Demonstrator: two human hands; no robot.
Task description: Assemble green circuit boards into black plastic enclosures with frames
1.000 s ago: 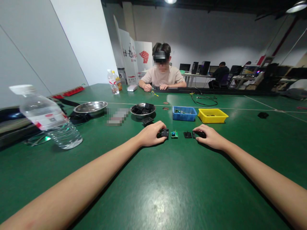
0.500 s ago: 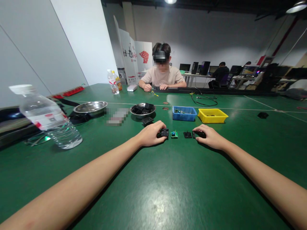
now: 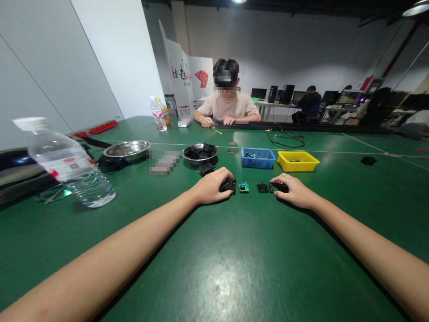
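Note:
My left hand (image 3: 215,186) rests on the table, thumb and fingers closed about a black plastic housing (image 3: 230,185) with its open side up. Just right of that lies a small green circuit board (image 3: 244,188) with a blue component on it. A flat black plastic piece (image 3: 262,188) with a small upright part lies farther right. Beside it, my right hand (image 3: 294,191) has its thumb and fingers around a black plastic part (image 3: 279,187), partly hidden by the fingers. Behind my left hand sits another black housing (image 3: 206,168), apart from the fingers.
Behind the parts stand a blue bin (image 3: 258,163) of small boards, a yellow bin (image 3: 297,166) and a metal bowl (image 3: 200,162) of black housings. On the left are a shiny metal dish (image 3: 126,156) and a water bottle (image 3: 72,165). A person (image 3: 228,105) sits opposite.

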